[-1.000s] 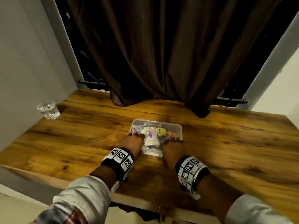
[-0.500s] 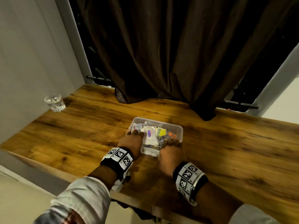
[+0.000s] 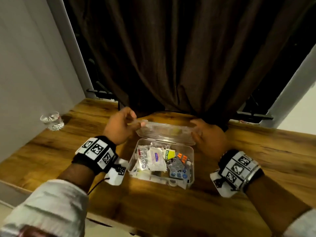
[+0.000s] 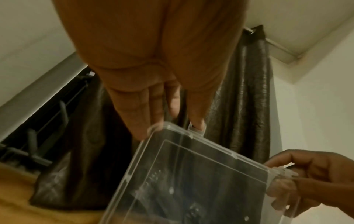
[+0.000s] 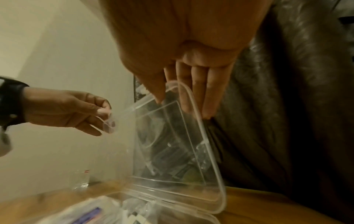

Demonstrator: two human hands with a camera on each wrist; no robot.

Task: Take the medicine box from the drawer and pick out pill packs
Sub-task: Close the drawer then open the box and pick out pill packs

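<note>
A clear plastic medicine box [image 3: 192, 168] stands open on the wooden table [image 3: 256, 161]. Its hinged lid [image 3: 164, 132] is swung up and back. My left hand [image 3: 136, 123] pinches the lid's left latch tab, seen close in the left wrist view [image 4: 197, 128]. My right hand [image 3: 195, 129] pinches the lid's right edge, thumb in front and fingers [image 5: 208, 103] behind. Inside the box lie a blue blister pack [image 3: 177, 171], orange capsules [image 3: 182, 156], a white sachet [image 3: 156, 158] and a red-and-white blister strip [image 3: 142, 156].
A drinking glass [image 3: 52, 120] stands at the table's far left by the grey wall. A dark brown curtain [image 3: 171, 57] hangs right behind the box and touches the table. The table's front edge runs below my forearms.
The lid was shut with both hands at the box's near side. Now it is swung up and back, and both hands have moved to the far side, holding it.
</note>
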